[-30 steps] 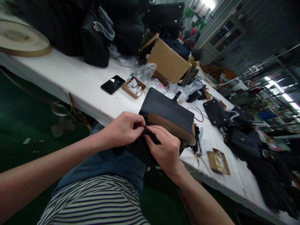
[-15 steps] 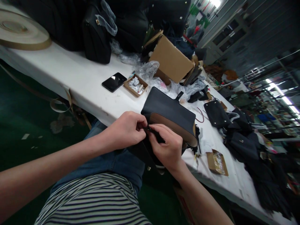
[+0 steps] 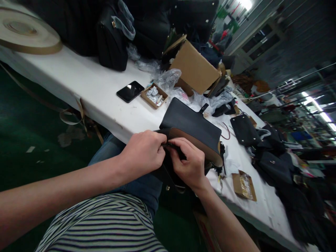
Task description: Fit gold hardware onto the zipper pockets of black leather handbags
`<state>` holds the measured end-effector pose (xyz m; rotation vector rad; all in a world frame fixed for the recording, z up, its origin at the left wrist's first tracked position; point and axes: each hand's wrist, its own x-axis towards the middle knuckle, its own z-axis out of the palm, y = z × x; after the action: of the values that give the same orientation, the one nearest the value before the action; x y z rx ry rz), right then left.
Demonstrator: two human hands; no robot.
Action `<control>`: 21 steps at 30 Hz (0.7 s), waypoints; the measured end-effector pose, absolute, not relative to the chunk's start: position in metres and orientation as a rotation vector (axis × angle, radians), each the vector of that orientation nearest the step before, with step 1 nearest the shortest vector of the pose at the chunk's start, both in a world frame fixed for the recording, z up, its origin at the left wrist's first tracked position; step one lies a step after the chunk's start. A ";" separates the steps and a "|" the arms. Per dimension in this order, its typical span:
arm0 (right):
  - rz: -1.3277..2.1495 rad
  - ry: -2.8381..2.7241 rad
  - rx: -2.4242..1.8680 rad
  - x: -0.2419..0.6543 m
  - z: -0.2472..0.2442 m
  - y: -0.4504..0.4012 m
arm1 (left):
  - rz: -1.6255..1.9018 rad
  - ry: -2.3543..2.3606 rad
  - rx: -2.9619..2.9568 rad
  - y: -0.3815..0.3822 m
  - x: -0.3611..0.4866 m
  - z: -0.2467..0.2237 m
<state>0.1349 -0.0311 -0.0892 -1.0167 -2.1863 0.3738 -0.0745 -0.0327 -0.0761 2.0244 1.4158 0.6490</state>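
Both hands, the left (image 3: 147,150) and the right (image 3: 187,161), pinch the dark edge of a black bag (image 3: 193,119), fingertips nearly meeting; it sits at the white worktop's (image 3: 99,92) near edge, flap raised.

Count at the bench: two hands, one bag between them, three cartons.
Left hand (image 3: 145,152), one; right hand (image 3: 189,161), one; flap bag (image 3: 193,118) at the fingers, one. White table (image 3: 78,78), one. Phone (image 3: 130,91), one. Tape roll (image 3: 43,40), one. Cartons: large cardboard box (image 3: 196,66), one; small boxes, two, the parts box (image 3: 154,96) and the wrapped-goods box (image 3: 244,185). Red-brown cord (image 3: 228,132), one. Other black bags (image 3: 243,129): at least three; overlap and shadow prevent a full tally. Loose pieces in the parts box: several, too small to count.
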 end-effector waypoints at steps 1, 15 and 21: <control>0.383 -2.190 -1.014 0.136 -0.089 -0.030 | 0.655 1.419 2.044 -0.032 -0.074 -0.076; 0.543 -2.228 -0.864 0.140 -0.083 -0.011 | 0.613 1.415 2.319 -0.032 -0.074 -0.065; 0.504 -2.229 -0.809 0.142 -0.082 -0.007 | 0.733 1.420 2.440 -0.032 -0.078 -0.062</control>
<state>0.1416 -0.0069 -0.0818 -0.8086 -2.2292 0.5039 -0.0780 -0.0319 -0.0620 2.4398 1.4205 0.7333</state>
